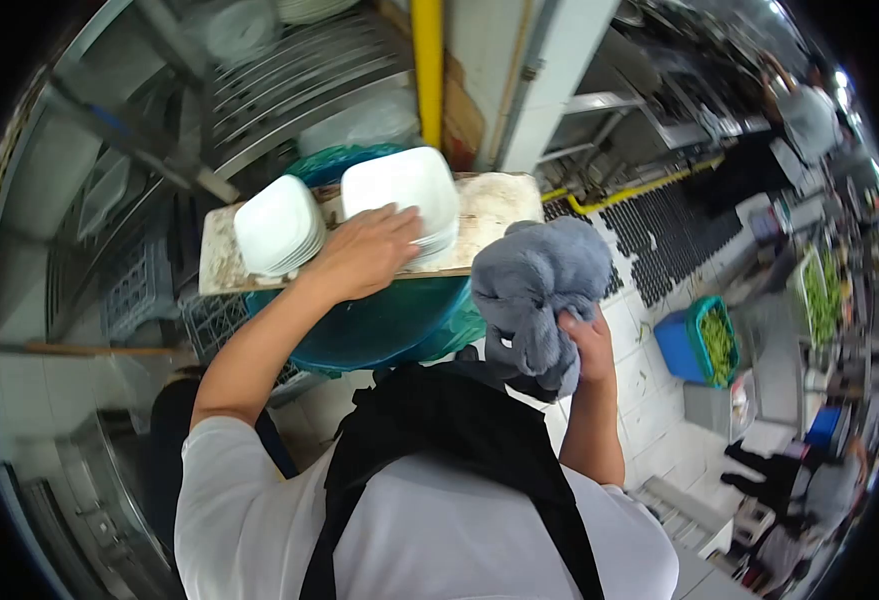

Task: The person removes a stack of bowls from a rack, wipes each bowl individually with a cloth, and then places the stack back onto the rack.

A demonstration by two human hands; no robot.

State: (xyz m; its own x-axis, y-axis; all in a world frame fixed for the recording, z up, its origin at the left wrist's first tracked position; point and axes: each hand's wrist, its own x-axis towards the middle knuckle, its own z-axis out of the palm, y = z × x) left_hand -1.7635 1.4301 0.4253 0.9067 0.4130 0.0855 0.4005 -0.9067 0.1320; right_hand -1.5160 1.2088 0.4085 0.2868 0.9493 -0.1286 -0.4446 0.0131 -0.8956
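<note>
My left hand [371, 252] lies with stretched fingers on the near left part of a stack of white square plates [399, 185]; its fingertips are slightly blurred. To the left stands a shorter stack of white square plates [277, 225], close to my left wrist. Both stacks rest on a stained, light-coloured board [499, 205]. My right hand [587, 345] is closed around a bunched grey cloth [539, 280], held up off the board's right end. Part of the right hand's fingers is hidden by the cloth.
Beneath the board is a round bin lined with a green bag [379, 325]. Slatted metal shelves [294, 90] and a yellow pipe [427, 70] rise behind. On the right are a blue crate of greens [694, 340], a black floor mat [669, 235] and other people [809, 125].
</note>
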